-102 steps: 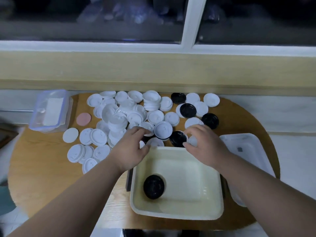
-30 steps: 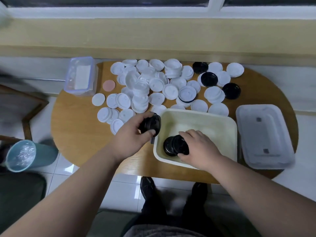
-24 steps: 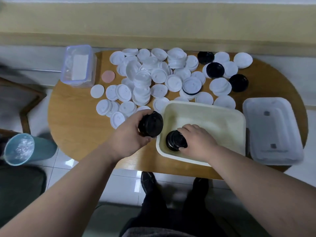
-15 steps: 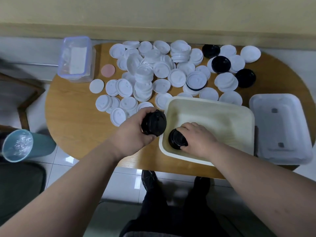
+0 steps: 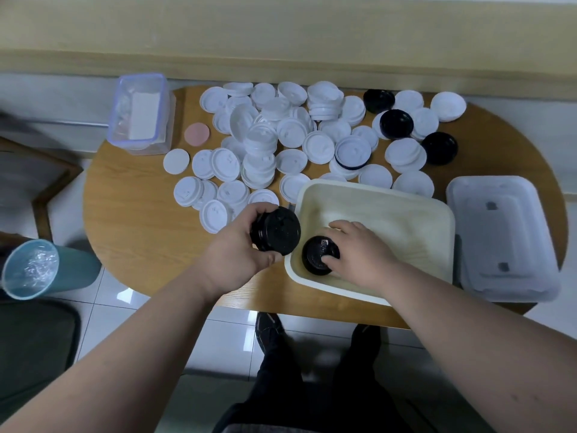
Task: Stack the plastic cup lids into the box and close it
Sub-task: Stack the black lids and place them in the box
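Observation:
A cream plastic box (image 5: 415,214) sits open at the table's near edge. Inside its near left corner lies a black lid stack (image 5: 317,256), and my right hand (image 5: 359,251) holds it with fingers and thumb around its rim. My left hand (image 5: 240,248) grips a second black lid (image 5: 276,230), tilted, just left of the box's rim. Several white lids (image 5: 290,132) and three black lids (image 5: 396,123) lie scattered beyond the box. The box's translucent cover (image 5: 502,235) rests to the right.
The round wooden table (image 5: 134,220) carries a small clear container (image 5: 140,112) and a pink disc (image 5: 196,134) at the far left. A teal bin (image 5: 34,268) stands on the floor at the left. A wall ledge runs behind the table.
The view has tilted down and nearer. Both hands brought black lids from the pile toward me; my right hand set its lid onto the black one in the box, my left holds beside the rim.

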